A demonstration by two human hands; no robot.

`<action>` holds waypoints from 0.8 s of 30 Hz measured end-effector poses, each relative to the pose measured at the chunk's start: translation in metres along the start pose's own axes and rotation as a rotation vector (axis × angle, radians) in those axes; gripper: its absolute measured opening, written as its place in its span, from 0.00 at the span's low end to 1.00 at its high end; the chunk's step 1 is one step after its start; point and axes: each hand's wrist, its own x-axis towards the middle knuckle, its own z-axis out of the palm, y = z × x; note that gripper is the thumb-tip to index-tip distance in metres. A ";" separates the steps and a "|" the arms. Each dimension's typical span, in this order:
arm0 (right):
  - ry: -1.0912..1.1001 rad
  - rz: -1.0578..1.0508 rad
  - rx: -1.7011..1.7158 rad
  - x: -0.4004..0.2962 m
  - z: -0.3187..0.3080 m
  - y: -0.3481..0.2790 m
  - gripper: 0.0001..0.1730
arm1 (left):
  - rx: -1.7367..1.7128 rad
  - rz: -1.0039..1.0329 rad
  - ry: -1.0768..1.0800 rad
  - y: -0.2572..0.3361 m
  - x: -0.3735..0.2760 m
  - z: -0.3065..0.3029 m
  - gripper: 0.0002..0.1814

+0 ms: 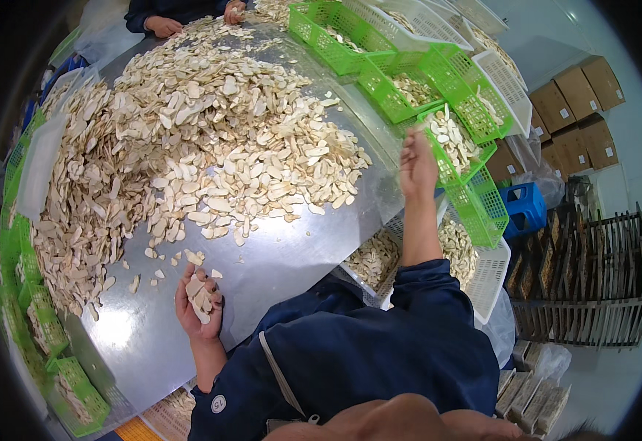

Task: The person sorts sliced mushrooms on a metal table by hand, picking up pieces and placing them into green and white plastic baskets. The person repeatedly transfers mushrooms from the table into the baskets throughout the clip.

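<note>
My left hand (200,303) is palm up near the front edge of the metal table (277,259), its curled fingers around several pale dried slices (201,297). My right hand (418,162) reaches out at the left rim of a green plastic basket (441,157) that holds whiter slices (453,135); its fingertips are blurred, and whether they hold a slice I cannot tell. A large heap of dried slices (205,121) covers much of the table in front of me, with a few loose pieces (159,273) near my left hand.
More green baskets (478,206) line the right side and green baskets (81,394) the left. White crates with slices (489,275) stand below the table's edge by my right arm. A co-worker's hands (164,26) are at the far end. Cardboard boxes (577,88), a blue stool (522,209) and racks stand right.
</note>
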 end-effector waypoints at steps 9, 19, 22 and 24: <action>-0.475 0.241 -0.601 -0.066 0.057 0.076 0.17 | -0.014 -0.001 -0.048 0.005 -0.002 -0.006 0.23; -1.142 -0.538 -1.253 -0.153 0.153 0.150 0.19 | -0.037 -0.009 -0.114 0.006 -0.003 -0.010 0.21; -1.204 -0.529 -1.272 -0.154 0.152 0.153 0.18 | -0.070 -0.019 -0.108 0.003 -0.004 -0.009 0.21; -1.166 -0.452 -1.311 -0.153 0.156 0.148 0.17 | -0.074 -0.013 -0.118 0.002 -0.004 -0.011 0.21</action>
